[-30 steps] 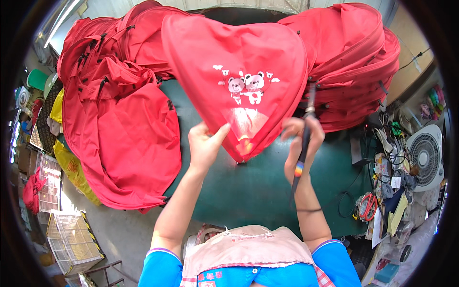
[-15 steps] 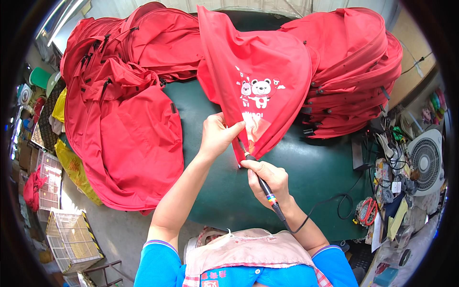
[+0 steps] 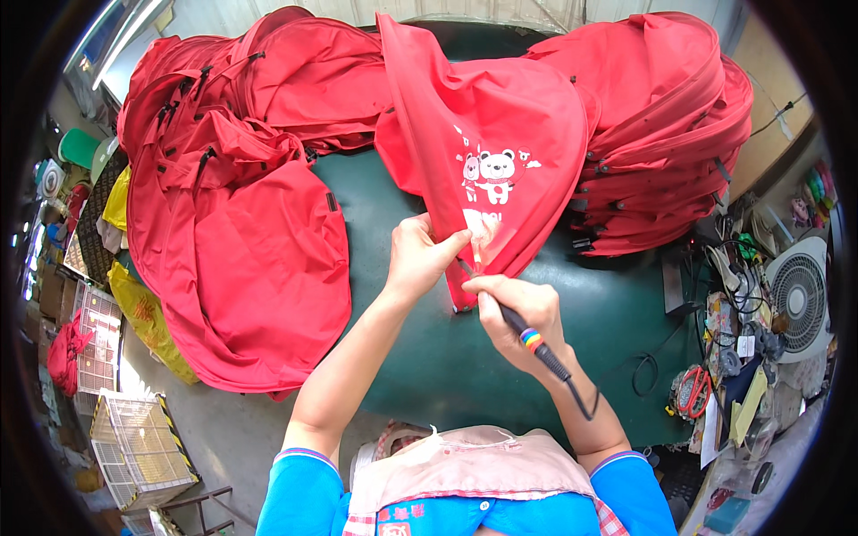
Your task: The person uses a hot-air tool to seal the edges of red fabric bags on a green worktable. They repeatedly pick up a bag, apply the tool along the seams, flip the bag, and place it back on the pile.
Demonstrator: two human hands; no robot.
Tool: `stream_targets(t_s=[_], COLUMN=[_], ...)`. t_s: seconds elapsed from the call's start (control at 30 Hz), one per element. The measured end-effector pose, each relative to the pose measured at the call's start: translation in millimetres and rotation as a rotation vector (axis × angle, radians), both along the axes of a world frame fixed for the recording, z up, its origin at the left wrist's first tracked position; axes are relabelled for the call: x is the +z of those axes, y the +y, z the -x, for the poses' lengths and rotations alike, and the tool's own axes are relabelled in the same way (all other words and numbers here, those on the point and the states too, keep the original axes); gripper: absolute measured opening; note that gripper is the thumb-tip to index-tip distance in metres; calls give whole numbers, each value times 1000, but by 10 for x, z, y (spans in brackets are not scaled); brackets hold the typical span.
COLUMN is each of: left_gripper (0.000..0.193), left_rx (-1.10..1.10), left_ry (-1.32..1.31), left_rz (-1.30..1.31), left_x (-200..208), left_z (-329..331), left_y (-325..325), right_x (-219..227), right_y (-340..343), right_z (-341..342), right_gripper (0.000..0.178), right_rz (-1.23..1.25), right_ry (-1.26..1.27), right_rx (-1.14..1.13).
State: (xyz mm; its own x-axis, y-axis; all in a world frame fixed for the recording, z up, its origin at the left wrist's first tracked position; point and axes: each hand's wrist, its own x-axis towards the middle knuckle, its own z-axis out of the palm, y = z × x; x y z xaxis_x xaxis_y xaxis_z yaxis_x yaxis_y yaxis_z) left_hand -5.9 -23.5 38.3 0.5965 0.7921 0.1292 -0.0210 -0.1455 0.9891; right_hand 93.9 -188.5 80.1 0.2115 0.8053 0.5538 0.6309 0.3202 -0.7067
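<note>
A red fabric canopy (image 3: 527,107) with a white bear print (image 3: 496,174) lies in front of me, its narrow end pointing toward me. My left hand (image 3: 424,255) pinches the edge of this canopy between thumb and fingers, beside the print. In my right hand (image 3: 529,308) is a pen-shaped soldering iron (image 3: 539,347) with a black handle, a rainbow band and a cord. Its tip reaches up to the fabric close to my left thumb; whether it touches cannot be made out.
Red canopies are heaped at the left (image 3: 259,259) and stacked at the right (image 3: 652,161) on the dark green table (image 3: 402,393). A white fan (image 3: 795,299) and red-handled scissors (image 3: 694,393) sit among clutter on the right. Wire baskets (image 3: 143,447) stand on the floor at left.
The soldering iron's handle has swung rightward and lies at a flatter slant, with my right hand turned along. My left hand keeps its pinch on the canopy, shifted slightly right in view.
</note>
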Motion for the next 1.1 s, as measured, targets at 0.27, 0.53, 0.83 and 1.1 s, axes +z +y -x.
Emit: stream_targets(t_s=[0.27,0.53,0.83,1.1], left_gripper=[25,28,34,28], left_rx=[48,-40,333,327], left_ry=[-30,-21,422,-292], left_rz=[-29,-40,-823,-833], left_x=[29,-49,-374,496], left_z=[-41,53,-872,-1550], left_y=[-5,89,-310,37], right_x=[-402,63,-73,-338], right_y=[131,15,-951,-1188], right_z=[15,-387,-867,-1027], right_gripper=[16,23,34,32], right_rz=[-186,325,-236,-335], right_ry=[-97,617,748,827], right_rx=[-40,129,-286,-360])
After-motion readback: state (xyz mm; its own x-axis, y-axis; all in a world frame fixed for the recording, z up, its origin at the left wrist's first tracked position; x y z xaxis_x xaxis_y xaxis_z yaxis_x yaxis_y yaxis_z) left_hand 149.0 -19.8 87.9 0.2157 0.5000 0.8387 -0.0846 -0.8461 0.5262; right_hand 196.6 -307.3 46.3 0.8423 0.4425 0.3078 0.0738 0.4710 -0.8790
